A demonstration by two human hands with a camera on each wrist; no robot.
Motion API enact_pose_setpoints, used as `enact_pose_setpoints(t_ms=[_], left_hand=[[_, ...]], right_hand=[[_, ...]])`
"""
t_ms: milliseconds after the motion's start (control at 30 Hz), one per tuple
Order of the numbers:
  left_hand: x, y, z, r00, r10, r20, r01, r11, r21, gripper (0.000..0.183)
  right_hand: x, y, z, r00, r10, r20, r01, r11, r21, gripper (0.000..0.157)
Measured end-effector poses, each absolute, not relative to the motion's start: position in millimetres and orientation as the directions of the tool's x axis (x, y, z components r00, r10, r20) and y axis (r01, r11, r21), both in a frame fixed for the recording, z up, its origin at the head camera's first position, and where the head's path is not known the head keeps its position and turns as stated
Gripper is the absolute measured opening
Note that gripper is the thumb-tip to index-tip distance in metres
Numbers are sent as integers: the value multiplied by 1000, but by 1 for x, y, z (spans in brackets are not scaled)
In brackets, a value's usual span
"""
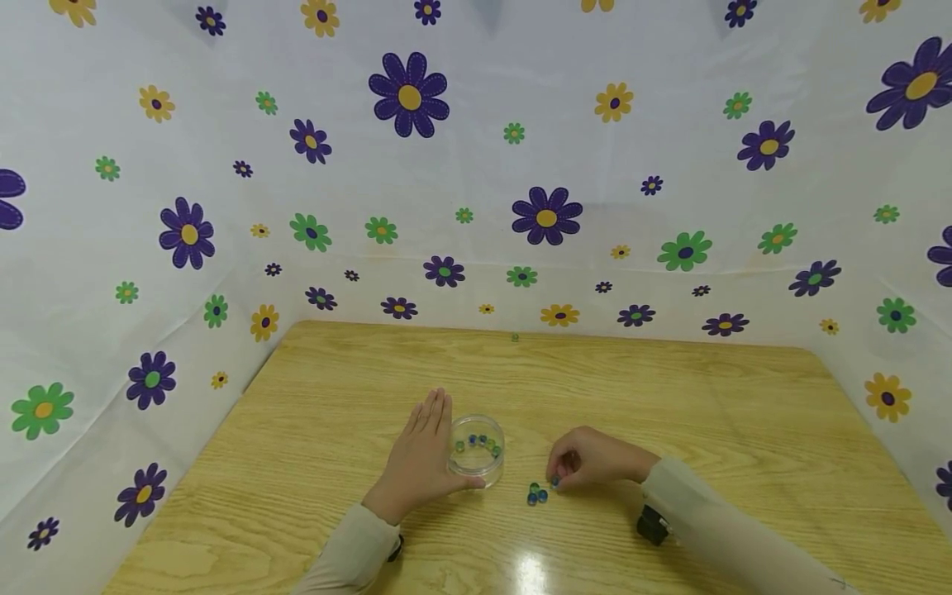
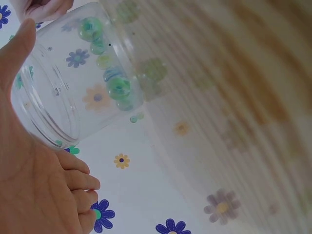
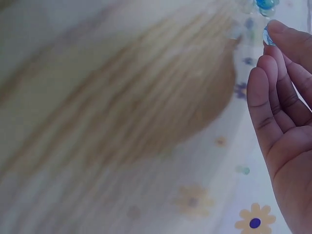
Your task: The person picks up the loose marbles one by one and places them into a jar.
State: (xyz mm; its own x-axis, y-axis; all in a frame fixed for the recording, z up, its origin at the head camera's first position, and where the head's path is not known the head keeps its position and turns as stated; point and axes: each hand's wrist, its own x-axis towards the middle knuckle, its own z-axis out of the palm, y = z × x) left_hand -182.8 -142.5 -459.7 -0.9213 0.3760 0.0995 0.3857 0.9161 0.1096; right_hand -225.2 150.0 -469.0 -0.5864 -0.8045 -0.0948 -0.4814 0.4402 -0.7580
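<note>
A clear round jar (image 1: 492, 477) stands on the table with several blue and green glass marbles (image 1: 483, 440) in it. My left hand (image 1: 416, 463) rests along its left side, fingers straight and thumb across the near side. The left wrist view shows the marbles (image 2: 119, 87) through the jar's wall. To the right of the jar, my right hand (image 1: 595, 459) pinches a blue marble (image 3: 267, 36) between thumb and fingertips, low over the table. Beside that hand lie three loose marbles (image 1: 532, 498) close together, blue and green.
One small greenish marble (image 1: 515, 337) lies alone near the back edge of the wood-grain table (image 1: 669, 397). A white cloth (image 1: 476, 165) printed with flowers hangs behind the table and along both sides. Dark bands show at both wrists.
</note>
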Motion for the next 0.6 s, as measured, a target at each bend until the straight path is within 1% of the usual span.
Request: enact_pose_setpoints(t_ms=[267,500,600], left_hand=[[-183,-142,-460,-919,379,109,390,914,110,124],[-183,-141,-461,-917,381,117,393,912,117,125],[-184,-141,-461,-918,380,114,392,912,122,125]], right_hand=[[-223,166,-458,-600,-799,-30,-531,427,-732,8],[-223,174,-446,-658,-753,13,-521,442,-730,7],[-221,176,-439,-688,-723,56,-520,438,-733,6]])
